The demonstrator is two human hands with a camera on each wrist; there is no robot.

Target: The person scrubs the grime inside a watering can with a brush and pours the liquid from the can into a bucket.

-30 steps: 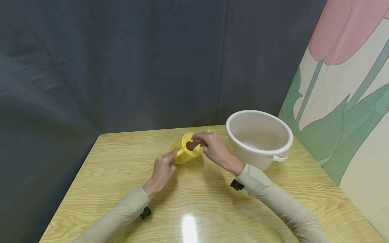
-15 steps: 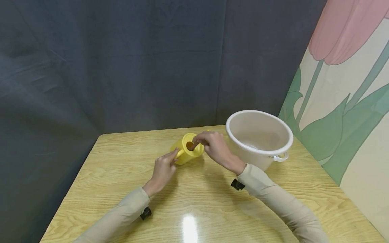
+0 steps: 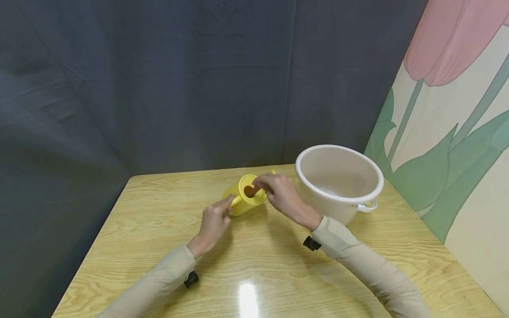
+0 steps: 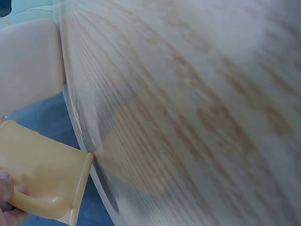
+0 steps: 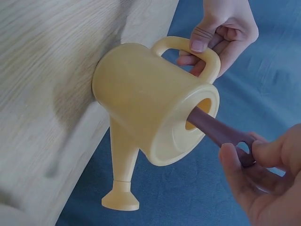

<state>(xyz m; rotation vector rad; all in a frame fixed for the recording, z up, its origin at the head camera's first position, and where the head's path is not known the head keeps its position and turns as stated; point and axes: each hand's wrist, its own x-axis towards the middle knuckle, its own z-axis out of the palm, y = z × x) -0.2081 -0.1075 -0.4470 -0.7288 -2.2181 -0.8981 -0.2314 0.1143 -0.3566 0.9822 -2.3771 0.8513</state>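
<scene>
A yellow watering can (image 3: 238, 207) is at the middle of the table, its spout pointing away in the head view. My left hand (image 3: 213, 223) grips the can's loop handle (image 5: 176, 43), with the thumb over it in the right wrist view. Through the can's round top opening (image 5: 207, 107) passes a reddish-brown tool (image 5: 218, 129) with a hole in its end. My right hand (image 3: 283, 196) pinches that holed end between thumb and fingers. The tool's far end is hidden inside the can, so its kind cannot be told. Whether the can's base lies flat on the table I cannot tell.
A large white bucket (image 3: 346, 205) with a handle lug at its side stands to the right, close to my right forearm. The wood-patterned table (image 3: 159, 212) ends at a dark curtain (image 3: 199, 88). On the right is a wall (image 3: 477, 190) painted with a tulip.
My right hand has shifted very slightly to the right, with the tool still in the can's opening. The left hand keeps its hold, and the bucket stays in place.
</scene>
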